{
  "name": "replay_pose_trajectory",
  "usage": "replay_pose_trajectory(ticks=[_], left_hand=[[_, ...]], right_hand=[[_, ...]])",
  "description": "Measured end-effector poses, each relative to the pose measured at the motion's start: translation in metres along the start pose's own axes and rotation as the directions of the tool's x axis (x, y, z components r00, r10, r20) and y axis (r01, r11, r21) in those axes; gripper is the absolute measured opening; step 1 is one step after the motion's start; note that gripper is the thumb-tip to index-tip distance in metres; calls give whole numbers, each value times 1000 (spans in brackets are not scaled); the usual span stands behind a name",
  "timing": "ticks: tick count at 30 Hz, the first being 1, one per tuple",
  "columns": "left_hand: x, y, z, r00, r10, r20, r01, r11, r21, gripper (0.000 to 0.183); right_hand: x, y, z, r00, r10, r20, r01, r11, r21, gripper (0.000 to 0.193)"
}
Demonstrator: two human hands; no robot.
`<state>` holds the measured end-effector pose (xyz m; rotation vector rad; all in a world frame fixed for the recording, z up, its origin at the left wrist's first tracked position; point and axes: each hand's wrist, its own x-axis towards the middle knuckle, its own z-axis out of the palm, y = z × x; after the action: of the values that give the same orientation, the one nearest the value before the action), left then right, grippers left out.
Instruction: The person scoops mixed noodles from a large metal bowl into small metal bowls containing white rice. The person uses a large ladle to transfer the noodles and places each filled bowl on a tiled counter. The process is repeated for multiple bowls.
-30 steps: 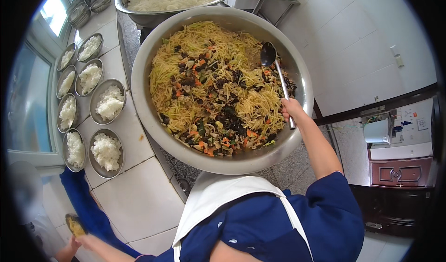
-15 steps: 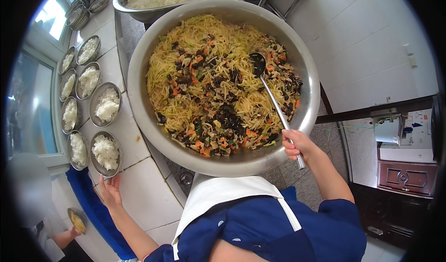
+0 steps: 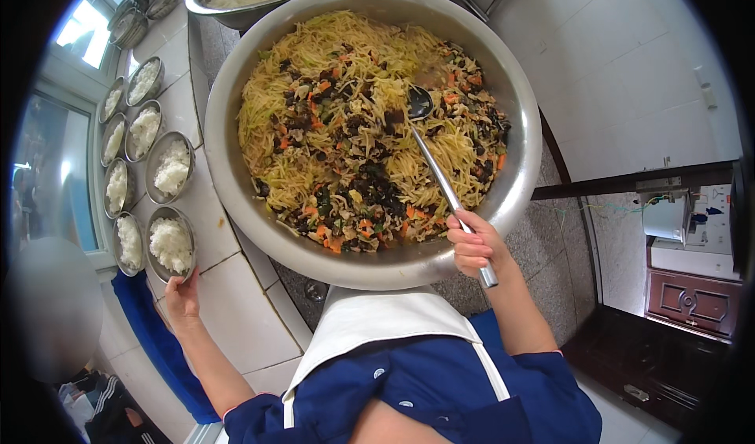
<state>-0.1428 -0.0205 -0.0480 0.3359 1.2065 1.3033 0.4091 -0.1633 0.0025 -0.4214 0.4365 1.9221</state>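
My right hand (image 3: 476, 243) is closed around the metal handle of a ladle (image 3: 437, 170). The ladle's dark bowl end rests in a mix of pale shredded vegetable, carrot and dark pieces (image 3: 330, 137), which fills a wide steel basin (image 3: 515, 114) in front of me. On the left, my left hand (image 3: 184, 301) pinches the near edge of a metal bowl (image 3: 160, 272) with white rice (image 3: 171, 243) in it. That bowl stands nearest me on the white tiled counter (image 3: 248, 306); its underside is hidden.
Several more rice bowls (image 3: 187, 183) stand in two rows along the window side. Behind the basin is a large tub of rice (image 3: 200, 7). A blue cloth (image 3: 161, 342) hangs by the counter; another person (image 3: 110, 405) is beyond it. Dark cabinets (image 3: 629, 365) stand at right.
My left hand has moved up and taken hold of the nearest rice bowl's edge. The ladle has shifted slightly left and nearer. The other person's hand with a bowl has left the view.
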Motion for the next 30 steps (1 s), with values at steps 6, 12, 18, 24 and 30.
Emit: replay_pose_trajectory(ticks=[6, 12, 18, 24, 30], left_hand=[[-33, -23, 66, 987, 13, 163, 20, 980, -199, 50], [-32, -73, 179, 896, -203, 395, 217, 976, 9, 38], [-21, -120, 248, 912, -158, 379, 150, 987, 49, 53], [-10, -125, 266, 914, -54, 402, 94, 992, -82, 54], [-17, -112, 254, 945, -2, 327, 33, 995, -90, 53]], right_hand=[[-25, 12, 13, 995, -2, 95, -2, 999, 47, 32], [-47, 32, 44, 999, 0, -45, -14, 955, -298, 28], [-55, 72, 69, 987, -14, -159, -86, 794, -602, 24], [-45, 98, 60, 963, -163, -217, -118, 468, -876, 12], [-28, 100, 39, 888, -434, 150, -17, -358, -934, 16]])
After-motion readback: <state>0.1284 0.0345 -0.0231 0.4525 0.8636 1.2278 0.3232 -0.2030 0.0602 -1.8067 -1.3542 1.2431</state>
